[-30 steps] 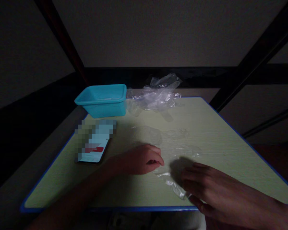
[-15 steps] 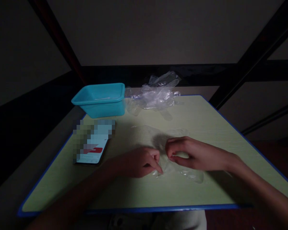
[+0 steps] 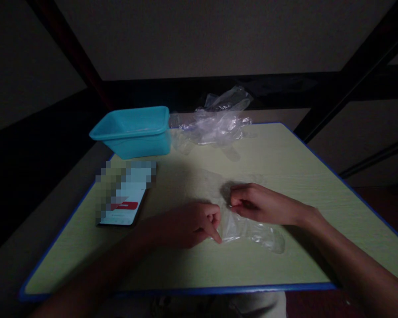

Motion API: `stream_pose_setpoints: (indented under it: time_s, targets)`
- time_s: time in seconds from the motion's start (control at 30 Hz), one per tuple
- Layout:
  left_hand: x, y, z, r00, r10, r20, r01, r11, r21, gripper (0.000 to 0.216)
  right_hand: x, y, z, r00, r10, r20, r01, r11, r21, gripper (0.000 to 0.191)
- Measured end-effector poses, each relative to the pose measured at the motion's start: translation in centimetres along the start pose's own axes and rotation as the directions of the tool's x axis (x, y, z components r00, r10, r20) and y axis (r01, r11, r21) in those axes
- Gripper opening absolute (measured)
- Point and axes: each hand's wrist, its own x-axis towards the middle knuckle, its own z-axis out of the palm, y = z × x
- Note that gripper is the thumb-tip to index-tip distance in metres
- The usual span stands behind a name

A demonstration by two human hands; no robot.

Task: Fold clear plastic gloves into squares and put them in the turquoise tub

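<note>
A clear disposable plastic glove lies spread on the table, with thin film partly hidden under both hands. My left hand is at its left side, fingers curled and the thumb pointing down at the film's near edge; it looks closed on that edge. My right hand pinches the glove's film between thumb and fingertips, slightly farther back. The film is pulled up a little between the two hands. Farther off lies a crumpled pile of clear plastic gloves.
A turquoise plastic basket stands at the back left, beside the glove pile. Nearer, a phone with a lit screen lies on the left. The pale table has a blue edge, with a dark wall and beams behind.
My right hand's thumb and fingers have closed together on the glove's film, which is now drawn up between the hands. My left hand has barely moved. The view has shifted slightly.
</note>
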Motion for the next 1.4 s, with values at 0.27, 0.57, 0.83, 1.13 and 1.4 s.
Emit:
stream_pose_setpoints:
  time_s: [0.27, 0.57, 0.83, 1.13, 1.4]
  targets:
    - [-0.2, 0.0, -0.6, 1.0, 0.012, -0.013, -0.012, 1.0, 0.006, 0.03, -0.2, 0.1, -0.2, 1.0, -0.005, 0.007, 0.006, 1.0, -0.028, 0.019]
    - [-2.8, -0.2, -3.2, 0.963, -0.242, -0.12, 0.257, 0.958, 0.128, 0.026, -4.3, -2.6, -2.3, 0.998, 0.023, -0.061, -0.024, 0.999, -0.021, 0.015]
    - [-4.6, 0.6, 0.9, 0.954, -0.159, -0.255, 0.245, 0.903, 0.352, 0.043, -8.9, -3.3, 1.4, 0.955, 0.121, -0.27, -0.131, 0.991, -0.019, 0.015]
    - [-4.4, 0.3, 1.2, 0.855, -0.274, -0.441, 0.349, 0.932, 0.096, 0.015, -7.1, -3.6, 2.4, 0.84, 0.369, -0.399, -0.287, 0.924, 0.251, 0.026]
    - [-4.5, -0.2, 0.4, 0.823, -0.384, -0.418, 0.389, 0.918, -0.077, 0.019, -5.9, -1.8, 2.9, 0.805, 0.467, -0.367, -0.353, 0.873, 0.336, 0.028]
